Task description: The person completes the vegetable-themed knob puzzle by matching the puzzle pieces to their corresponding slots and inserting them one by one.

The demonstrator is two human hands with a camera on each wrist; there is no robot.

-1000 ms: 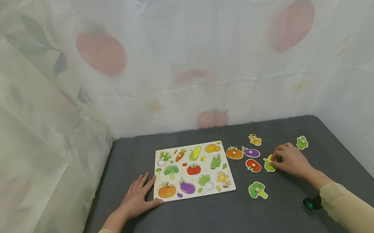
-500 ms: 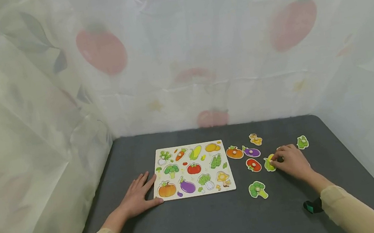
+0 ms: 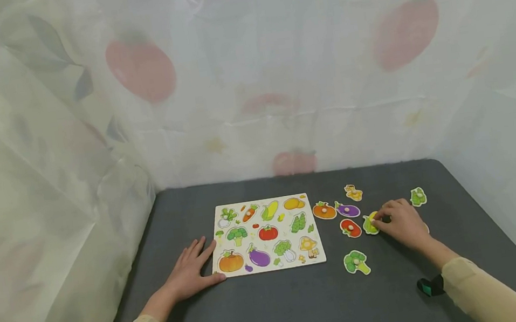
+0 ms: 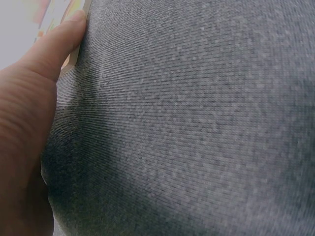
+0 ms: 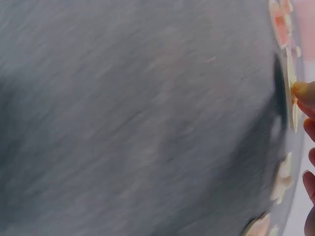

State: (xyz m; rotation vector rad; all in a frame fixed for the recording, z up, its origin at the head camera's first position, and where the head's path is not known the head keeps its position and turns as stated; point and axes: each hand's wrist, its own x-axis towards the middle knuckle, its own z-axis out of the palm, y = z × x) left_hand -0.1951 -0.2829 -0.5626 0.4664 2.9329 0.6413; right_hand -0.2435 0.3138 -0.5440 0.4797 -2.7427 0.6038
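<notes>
My right hand [image 3: 403, 222] pinches a yellow-and-green corn puzzle piece [image 3: 369, 224] between thumb and fingertips. In the right wrist view this piece [image 5: 289, 91] stands edge-on at the fingertips, with a dark shadow beside it. My left hand [image 3: 188, 272] lies spread at the left side of a white vegetable puzzle board [image 3: 272, 271], its thumb on the lower left corner and its index finger at the left edge. The left wrist view shows that thumb [image 4: 59, 42] against the board's edge [image 4: 72, 60].
Between board and right hand lie a pumpkin piece [image 3: 324, 211], an eggplant piece [image 3: 347, 209], a tomato piece [image 3: 350, 228] and a broccoli piece [image 3: 357, 263]. A yellow-brown piece [image 3: 353, 192] and a green piece [image 3: 418, 196] lie farther back. Pale curtains [image 3: 217, 150] enclose the dark table [image 3: 269, 317].
The corn piece has shifted very slightly leftward in my right hand's pinch. My left hand and the board keep their places.
</notes>
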